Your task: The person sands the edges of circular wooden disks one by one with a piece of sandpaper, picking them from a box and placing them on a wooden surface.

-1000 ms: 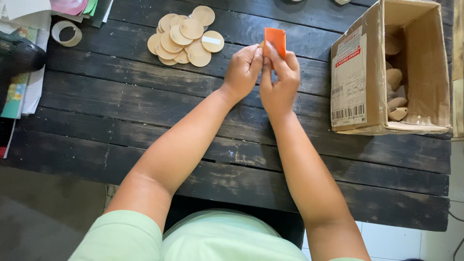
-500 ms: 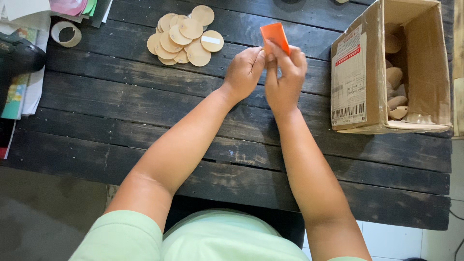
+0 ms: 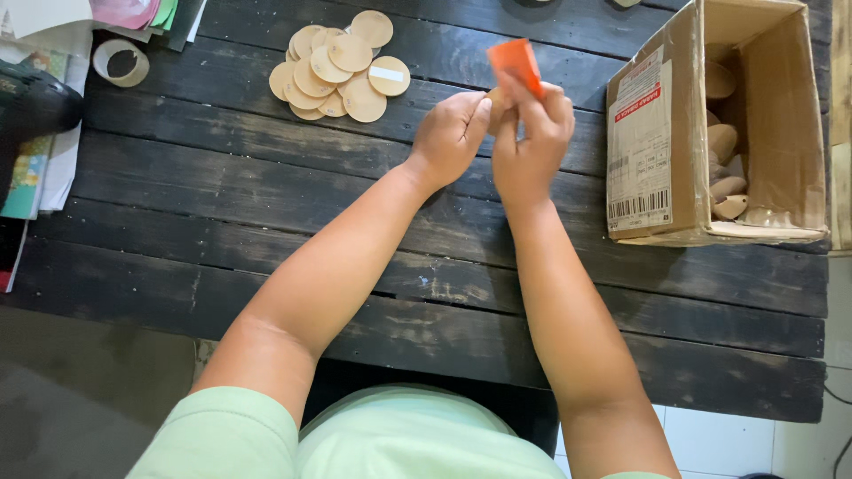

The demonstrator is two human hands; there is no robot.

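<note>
Over a dark plank counter (image 3: 266, 204), my two hands meet above the boards, working a small piece between them. My right hand (image 3: 531, 142) pinches a folded orange sheet (image 3: 516, 64), likely sandpaper, its grip clamped on the sheet's lower edge so that the orange sticks up past my fingertips. My left hand (image 3: 451, 137) curls shut just beside it, thumb against a pale wooden piece (image 3: 497, 102) that shows only as a sliver between the two hands; its shape is mostly hidden. The orange sheet lies against that piece, held above the counter and not resting on it.

To the left of my hands, well apart, a loose heap of round wooden discs (image 3: 342, 66) lies on the boards, one of them bearing a white strip. At the right edge stands an open cardboard box (image 3: 661, 133) with a printed label on its side and more pale wooden pieces (image 3: 723, 168) piled inside. At the far left, a roll of tape (image 3: 121, 62) sits near a stack of papers (image 3: 53, 168), with a dark rounded object (image 3: 31, 106), not clear enough to name, lying on the papers. My light green shirt (image 3: 382, 439) fills the lower edge.
</note>
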